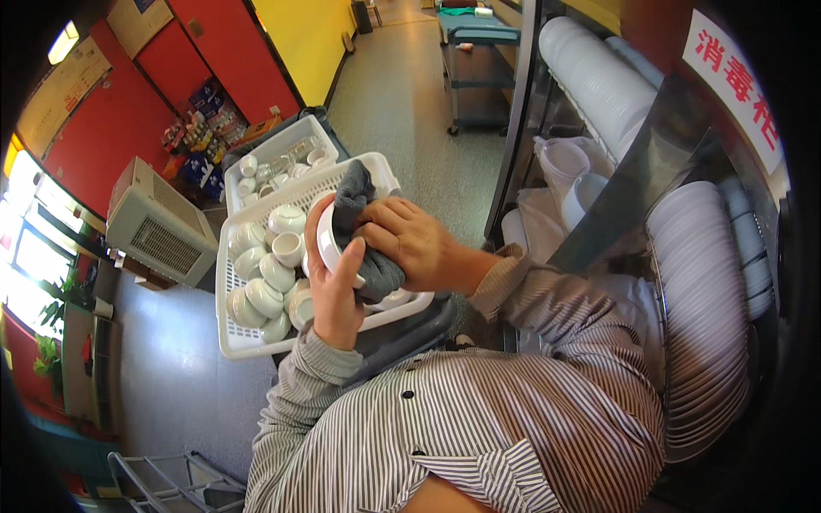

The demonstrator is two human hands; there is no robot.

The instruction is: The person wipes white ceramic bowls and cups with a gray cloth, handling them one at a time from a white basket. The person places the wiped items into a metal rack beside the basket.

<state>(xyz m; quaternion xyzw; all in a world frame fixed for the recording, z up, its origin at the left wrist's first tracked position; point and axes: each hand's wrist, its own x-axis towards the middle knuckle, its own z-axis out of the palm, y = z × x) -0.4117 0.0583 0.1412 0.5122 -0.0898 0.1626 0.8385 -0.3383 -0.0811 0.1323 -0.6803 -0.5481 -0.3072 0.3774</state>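
My left hand [337,288] grips a white ceramic bowl [328,237] from outside, thumb near its rim. The bowl is tilted on its side. A dark grey cloth [378,272] is bunched in the bowl's mouth, with part of it hanging over the rim. My right hand [410,240] presses into that cloth with bent fingers. Below both hands stands a white plastic basket [247,349] with slotted walls. Several small white bowls [264,296] are heaped in its left side. My hands and the cloth hide much of its right side.
Behind the basket, a white tub [321,125] holds cups and glassware. On my right, an open cabinet bears stacked white plates [699,308] and more plates [596,83] above. A blue-grey trolley [481,58] stands farther off. A beige air cooler [163,224] is at left.
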